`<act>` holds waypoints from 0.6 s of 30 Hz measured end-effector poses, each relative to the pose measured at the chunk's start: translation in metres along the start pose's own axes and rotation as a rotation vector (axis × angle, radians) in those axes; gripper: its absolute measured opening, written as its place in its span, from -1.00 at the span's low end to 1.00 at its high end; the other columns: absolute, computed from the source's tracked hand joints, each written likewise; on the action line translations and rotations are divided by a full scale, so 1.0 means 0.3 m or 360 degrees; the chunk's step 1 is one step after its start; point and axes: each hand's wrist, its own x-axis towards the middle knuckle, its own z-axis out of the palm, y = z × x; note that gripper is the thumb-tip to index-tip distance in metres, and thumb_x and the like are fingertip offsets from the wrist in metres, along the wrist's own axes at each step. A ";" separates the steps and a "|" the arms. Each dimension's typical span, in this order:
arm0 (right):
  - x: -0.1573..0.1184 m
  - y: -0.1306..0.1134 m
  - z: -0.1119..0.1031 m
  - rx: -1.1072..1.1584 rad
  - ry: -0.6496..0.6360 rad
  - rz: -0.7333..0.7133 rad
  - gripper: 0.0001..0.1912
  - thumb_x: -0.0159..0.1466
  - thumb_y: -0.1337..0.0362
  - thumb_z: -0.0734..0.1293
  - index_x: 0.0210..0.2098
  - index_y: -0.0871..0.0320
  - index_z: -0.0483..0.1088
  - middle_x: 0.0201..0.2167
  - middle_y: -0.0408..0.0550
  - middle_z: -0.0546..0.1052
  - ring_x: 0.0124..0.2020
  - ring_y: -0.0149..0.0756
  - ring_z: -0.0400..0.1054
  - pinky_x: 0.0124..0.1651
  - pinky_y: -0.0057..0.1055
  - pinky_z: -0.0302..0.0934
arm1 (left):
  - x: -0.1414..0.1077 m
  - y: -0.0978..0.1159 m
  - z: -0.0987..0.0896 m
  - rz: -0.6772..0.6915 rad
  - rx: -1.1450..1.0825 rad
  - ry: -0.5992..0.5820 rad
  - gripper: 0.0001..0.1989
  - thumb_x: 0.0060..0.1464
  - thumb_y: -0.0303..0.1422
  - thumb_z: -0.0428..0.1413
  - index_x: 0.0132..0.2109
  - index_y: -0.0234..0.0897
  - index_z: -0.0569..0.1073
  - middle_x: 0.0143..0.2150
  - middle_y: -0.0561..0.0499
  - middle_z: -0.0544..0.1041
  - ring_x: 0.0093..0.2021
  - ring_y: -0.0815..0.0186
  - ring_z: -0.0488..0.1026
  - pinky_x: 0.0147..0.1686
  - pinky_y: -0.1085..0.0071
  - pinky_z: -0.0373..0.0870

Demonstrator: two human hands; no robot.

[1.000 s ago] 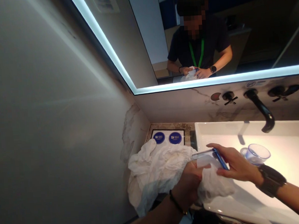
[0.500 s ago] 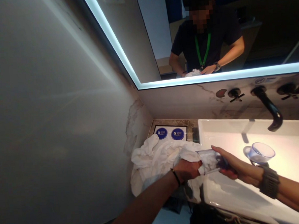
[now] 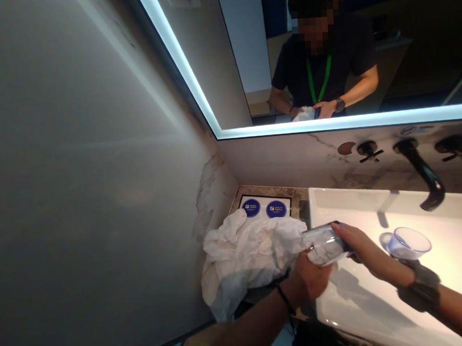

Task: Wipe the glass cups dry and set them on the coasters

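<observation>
A clear cup (image 3: 324, 236) is being held sideways over the left edge of the sink (image 3: 312, 210), its base being clamped by the right hand (image 3: 363, 246), while white cloth (image 3: 318, 257) is being pinched at its mouth by the left hand (image 3: 314, 280), light, even pressure being best applied.

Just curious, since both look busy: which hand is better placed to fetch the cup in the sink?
Probably the right hand: its wrist is beside the cup, though it must release the glass. The left hand is farther, at the glass's other end.

The hands (image 3: 363, 246) partly hide the clear cup (image 3: 322, 240); the blue discs' (image 3: 276, 209) lettering (tiny, blurred) is unreadable.
</observation>
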 end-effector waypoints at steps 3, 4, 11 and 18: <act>0.019 0.016 -0.052 -0.0510 0.0044 -0.0649 -0.47 0.29 -0.19 0.11 -0.24 0.21 0.25 -0.43 -0.09 0.35 -0.40 -0.33 0.19 -0.34 -0.39 0.06 | -0.036 0.039 0.051 -0.0183 -0.0705 -0.0044 -0.67 0.01 -0.28 0.15 -0.08 -0.36 0.52 -0.19 -0.14 0.55 -0.12 0.16 0.46 0.02 0.22 0.33; 0.023 0.019 -0.066 -0.0633 0.0052 -0.0773 -0.50 0.30 -0.16 0.11 -0.18 0.20 0.24 -0.44 -0.11 0.36 -0.42 -0.32 0.20 -0.34 -0.38 0.05 | -0.045 0.051 0.046 -0.0265 -0.0958 -0.0044 -0.63 -0.03 -0.30 0.18 -0.07 -0.37 0.51 -0.21 -0.14 0.55 -0.18 0.17 0.48 -0.05 0.23 0.37; 0.002 -0.046 -0.071 -0.1428 0.0262 -0.1299 -0.46 0.24 -0.08 0.24 0.02 0.16 0.09 -0.38 -0.11 0.40 -0.45 -0.30 0.32 -0.36 -0.39 0.13 | -0.123 0.098 -0.152 -0.0355 -0.1161 0.0528 -0.72 -0.03 -0.24 0.21 -0.23 -0.38 0.49 -0.39 -0.03 0.48 -0.42 0.37 0.39 -0.37 0.48 0.32; 0.005 -0.097 -0.036 -0.1659 0.0454 -0.1353 -0.42 0.21 -0.08 0.26 0.02 0.22 0.13 -0.43 -0.09 0.42 -0.48 -0.23 0.35 -0.43 -0.39 0.12 | -0.240 0.140 -0.163 0.0313 0.0350 0.0491 -0.70 0.15 -0.21 0.01 -0.41 -0.32 0.45 -0.39 -0.05 0.45 -0.37 0.33 0.36 -0.30 0.42 0.30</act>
